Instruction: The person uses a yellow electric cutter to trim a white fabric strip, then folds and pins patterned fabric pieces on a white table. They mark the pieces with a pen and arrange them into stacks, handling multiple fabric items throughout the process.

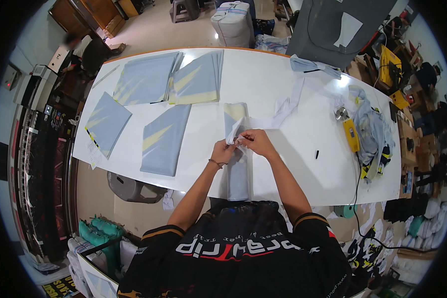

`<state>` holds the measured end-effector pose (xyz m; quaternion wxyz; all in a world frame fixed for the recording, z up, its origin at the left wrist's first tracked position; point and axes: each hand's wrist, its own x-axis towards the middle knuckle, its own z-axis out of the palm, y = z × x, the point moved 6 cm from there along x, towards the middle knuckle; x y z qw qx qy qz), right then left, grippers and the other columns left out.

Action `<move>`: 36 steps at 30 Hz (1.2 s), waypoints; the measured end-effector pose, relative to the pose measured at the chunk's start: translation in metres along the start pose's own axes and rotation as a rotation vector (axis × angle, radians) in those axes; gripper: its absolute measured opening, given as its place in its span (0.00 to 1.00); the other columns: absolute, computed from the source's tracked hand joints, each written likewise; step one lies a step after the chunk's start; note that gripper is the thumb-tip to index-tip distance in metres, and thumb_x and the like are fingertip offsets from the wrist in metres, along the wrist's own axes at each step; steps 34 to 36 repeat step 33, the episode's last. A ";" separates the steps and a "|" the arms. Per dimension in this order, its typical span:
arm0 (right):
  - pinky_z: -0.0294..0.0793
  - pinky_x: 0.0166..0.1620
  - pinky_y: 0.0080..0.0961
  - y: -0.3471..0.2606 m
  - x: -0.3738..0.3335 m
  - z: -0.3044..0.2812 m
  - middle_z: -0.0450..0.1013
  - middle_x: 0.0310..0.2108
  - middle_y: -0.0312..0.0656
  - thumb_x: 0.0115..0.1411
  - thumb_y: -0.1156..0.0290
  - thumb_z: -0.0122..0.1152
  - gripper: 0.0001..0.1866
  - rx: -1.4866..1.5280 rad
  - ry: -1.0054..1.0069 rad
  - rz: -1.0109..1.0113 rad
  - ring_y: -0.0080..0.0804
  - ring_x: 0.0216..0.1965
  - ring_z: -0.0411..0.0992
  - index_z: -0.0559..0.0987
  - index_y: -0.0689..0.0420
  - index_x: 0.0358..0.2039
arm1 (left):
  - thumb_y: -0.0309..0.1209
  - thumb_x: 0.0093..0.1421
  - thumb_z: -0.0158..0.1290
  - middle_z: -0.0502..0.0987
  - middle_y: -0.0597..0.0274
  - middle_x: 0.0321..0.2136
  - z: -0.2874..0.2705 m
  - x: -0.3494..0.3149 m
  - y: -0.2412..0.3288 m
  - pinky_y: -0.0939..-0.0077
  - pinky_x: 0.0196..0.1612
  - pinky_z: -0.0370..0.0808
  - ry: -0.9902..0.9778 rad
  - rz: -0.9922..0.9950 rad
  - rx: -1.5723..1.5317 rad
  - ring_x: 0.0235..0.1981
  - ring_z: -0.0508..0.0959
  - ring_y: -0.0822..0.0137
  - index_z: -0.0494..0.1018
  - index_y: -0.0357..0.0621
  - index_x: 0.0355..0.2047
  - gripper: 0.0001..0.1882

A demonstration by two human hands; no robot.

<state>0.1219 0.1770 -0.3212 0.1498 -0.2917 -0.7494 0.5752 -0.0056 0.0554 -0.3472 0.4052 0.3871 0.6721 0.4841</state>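
Note:
A long, narrow bundle of folded grey-blue and yellow fabric [237, 184] lies on the white table in front of me, pointing away from my body. My left hand [222, 153] is closed over its middle and pinches a white fabric strip [270, 122]. Close beside it, my right hand [258, 142] pinches the same strip with bent fingers. The strip is gathered where the hands meet, and its loose length trails to the far right. Fingers cover the gathered part, so I cannot tell whether it is knotted.
Stacks of folded grey-blue fabric [149, 77] and a separate folded piece [165, 141] lie to the left. On the right are a yellow electric cloth cutter [351, 135] with a black cord, a crumpled fabric heap [375, 131] and a black pen [317, 154]. A grey stool [129, 187] stands below.

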 end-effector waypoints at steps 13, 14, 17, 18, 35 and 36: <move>0.79 0.26 0.25 0.012 -0.053 0.042 0.79 0.27 0.45 0.58 0.82 0.67 0.07 0.713 0.226 0.175 0.32 0.25 0.81 0.79 0.66 0.37 | 0.35 0.60 0.66 0.85 0.62 0.30 -0.013 0.004 0.021 0.75 0.36 0.77 -0.087 -0.061 0.029 0.31 0.79 0.76 0.84 0.36 0.38 0.13; 0.79 0.26 0.24 0.009 -0.049 0.040 0.78 0.27 0.44 0.58 0.83 0.66 0.08 0.714 0.200 0.178 0.32 0.26 0.81 0.79 0.66 0.39 | 0.34 0.59 0.67 0.85 0.62 0.29 -0.013 0.005 0.027 0.76 0.36 0.77 -0.107 -0.037 0.046 0.31 0.79 0.77 0.85 0.36 0.37 0.12; 0.79 0.25 0.25 0.017 -0.036 0.040 0.80 0.27 0.47 0.57 0.80 0.67 0.06 0.452 0.036 0.215 0.31 0.24 0.81 0.81 0.66 0.36 | 0.30 0.56 0.67 0.85 0.59 0.31 -0.011 -0.003 0.037 0.74 0.37 0.78 -0.178 0.024 0.059 0.33 0.81 0.73 0.84 0.36 0.39 0.12; 0.80 0.27 0.27 0.012 -0.032 0.038 0.80 0.27 0.47 0.57 0.79 0.67 0.06 0.311 0.030 0.251 0.32 0.26 0.81 0.82 0.66 0.35 | 0.29 0.55 0.67 0.85 0.58 0.33 -0.014 -0.003 0.036 0.73 0.37 0.78 -0.162 0.113 0.119 0.33 0.82 0.71 0.84 0.37 0.39 0.12; 0.75 0.42 0.28 0.073 -0.035 0.047 0.84 0.37 0.42 0.62 0.65 0.63 0.11 0.607 0.106 0.327 0.33 0.38 0.80 0.87 0.54 0.40 | 0.20 0.52 0.60 0.83 0.56 0.43 -0.012 -0.020 0.033 0.67 0.44 0.83 -0.001 0.560 0.368 0.43 0.85 0.57 0.85 0.42 0.36 0.11; 0.75 0.42 0.28 0.073 -0.035 0.047 0.84 0.37 0.42 0.62 0.65 0.63 0.11 0.607 0.106 0.327 0.33 0.38 0.80 0.87 0.54 0.40 | 0.20 0.52 0.60 0.83 0.56 0.43 -0.012 -0.020 0.033 0.67 0.44 0.83 -0.001 0.560 0.368 0.43 0.85 0.57 0.85 0.42 0.36 0.11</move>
